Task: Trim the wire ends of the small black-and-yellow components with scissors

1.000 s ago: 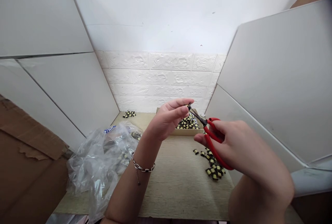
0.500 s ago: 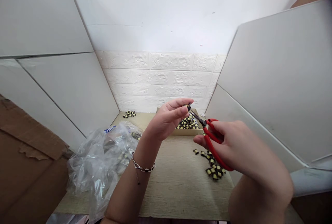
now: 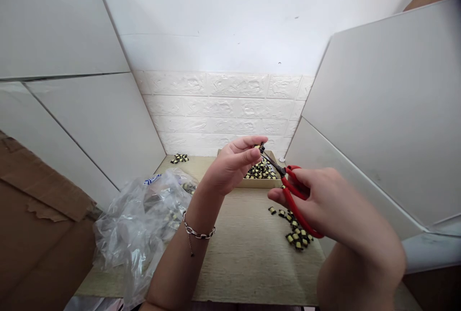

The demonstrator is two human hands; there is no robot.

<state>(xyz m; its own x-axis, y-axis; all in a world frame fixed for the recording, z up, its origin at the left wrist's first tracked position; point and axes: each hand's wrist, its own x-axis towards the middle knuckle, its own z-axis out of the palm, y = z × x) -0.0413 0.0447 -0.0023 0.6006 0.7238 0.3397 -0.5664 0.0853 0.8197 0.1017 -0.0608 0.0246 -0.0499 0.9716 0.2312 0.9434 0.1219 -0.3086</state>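
Note:
My left hand (image 3: 234,162) is raised over the back of the table. Its thumb and fingertips pinch a small yellow-and-black component (image 3: 258,147), partly hidden by the fingers. My right hand (image 3: 317,196) grips red-handled needle-nose pliers (image 3: 298,215). Their thin dark jaws point up and left, with the tips at the component; whether they are closed on it I cannot make out. Behind and below the hands stands a shallow box (image 3: 261,184) holding many like components. A loose group of components (image 3: 297,236) lies on the table below the pliers.
A crumpled clear plastic bag (image 3: 144,229) covers the table's left side, with some components showing through. Another small pile of components (image 3: 179,158) lies at the back left. White panels (image 3: 382,109) flank the table (image 3: 248,253), and a brick-patterned wall (image 3: 230,109) closes the back.
The component has shifted slightly in my left fingertips, and more of its yellow side shows. The pliers and my right hand have moved very slightly left.

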